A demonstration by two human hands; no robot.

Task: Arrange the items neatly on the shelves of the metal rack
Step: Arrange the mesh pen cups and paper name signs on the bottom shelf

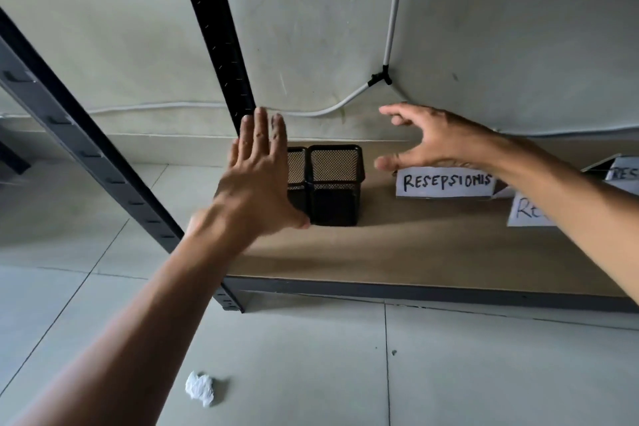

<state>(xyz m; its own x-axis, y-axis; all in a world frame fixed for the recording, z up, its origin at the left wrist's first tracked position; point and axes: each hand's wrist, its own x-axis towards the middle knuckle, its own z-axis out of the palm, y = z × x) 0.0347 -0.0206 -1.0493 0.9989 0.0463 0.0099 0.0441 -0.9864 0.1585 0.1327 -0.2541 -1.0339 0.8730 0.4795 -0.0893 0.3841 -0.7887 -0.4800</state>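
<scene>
A crumpled paper (pixel 200 388) lies nearest on the tiled floor (pixel 311 373), well short of the metal rack (pixel 86 149). Both bare forearms reach in from the lower corners towards the rack's low shelf board (pixel 415 252), whose right end is cut off by the picture's edge. The left hand (pixel 257 176) is held flat with its fingers straight and together, gripping nothing. It stands in front of the left mesh pen holder (pixel 296 169) and hides most of it, so it cannot be told whether palm or thumb touches the mesh. The right mesh pen holder (pixel 335 183), black and square, stands upright against its twin near the shelf's left end and shows in full. To its right stands a folded paper sign reading "RESEPSIONIS" (pixel 446 181). The right hand (pixel 428 138) hovers above that sign's left end, fingers spread and loosely bent, empty. A second sign (pixel 529 211) shows only "RE" before the right forearm covers it, and a third sign (pixel 622 173) is cut by the frame edge. Behind, the rear upright (pixel 214 28) rises against the pale wall (pixel 518 28), where a white cable (pixel 390 28) runs down to a black clip (pixel 380 78).
</scene>
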